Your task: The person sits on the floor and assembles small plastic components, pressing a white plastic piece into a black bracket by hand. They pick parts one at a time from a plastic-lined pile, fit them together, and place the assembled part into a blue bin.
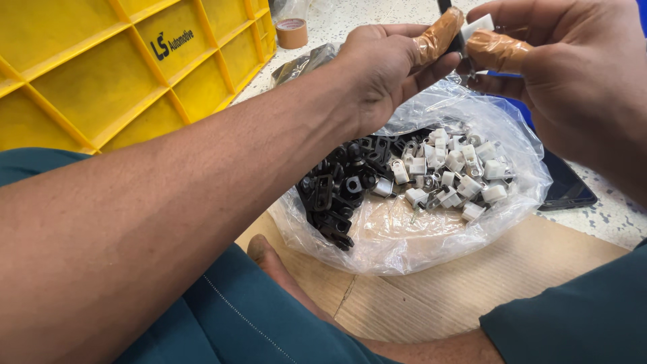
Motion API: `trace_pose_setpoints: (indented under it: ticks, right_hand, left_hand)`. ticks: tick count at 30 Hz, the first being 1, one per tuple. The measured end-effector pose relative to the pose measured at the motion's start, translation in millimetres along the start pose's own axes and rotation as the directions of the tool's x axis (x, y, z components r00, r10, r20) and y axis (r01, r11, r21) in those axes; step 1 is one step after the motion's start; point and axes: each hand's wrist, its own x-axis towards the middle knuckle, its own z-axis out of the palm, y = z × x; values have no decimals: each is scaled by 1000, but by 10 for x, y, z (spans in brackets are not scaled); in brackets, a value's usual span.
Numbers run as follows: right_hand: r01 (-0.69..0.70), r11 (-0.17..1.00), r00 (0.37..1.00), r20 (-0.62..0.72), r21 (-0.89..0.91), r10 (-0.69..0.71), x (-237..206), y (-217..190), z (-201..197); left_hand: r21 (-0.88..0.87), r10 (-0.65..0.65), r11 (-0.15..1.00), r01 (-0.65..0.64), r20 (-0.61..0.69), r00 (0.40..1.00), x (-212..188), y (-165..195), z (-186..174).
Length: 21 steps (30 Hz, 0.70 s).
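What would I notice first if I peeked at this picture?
Probably the clear plastic bag in the middle, full of small black parts and white parts. Above it, the left hand and right hand, thumbs wrapped in brown tape, pinch a small white piece. A big yellow crate fills the upper left.

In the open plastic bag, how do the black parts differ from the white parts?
The black parts are dark, flat bracket-like pieces with holes; the white parts are pale, blocky little clips. The black parts are heaped on the left side of the clear plastic bag, the white parts on the right. A small metal spring shows among the white parts, none among the black. Both are small pieces lying loose in the same bag.
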Motion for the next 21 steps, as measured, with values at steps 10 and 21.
trace_pose_setpoints:
  ticks: [10,21]
  right_hand:
    - [-460,802,888,214,381,408,255,230,-230]
    - [-74,997,996,-60,-35,72,106,96,-138]
  left_hand:
    - [608,640,296,-737,447,625,-5,51,-81]
    - [161,-61,985,63,-18,998,-50,102,26]
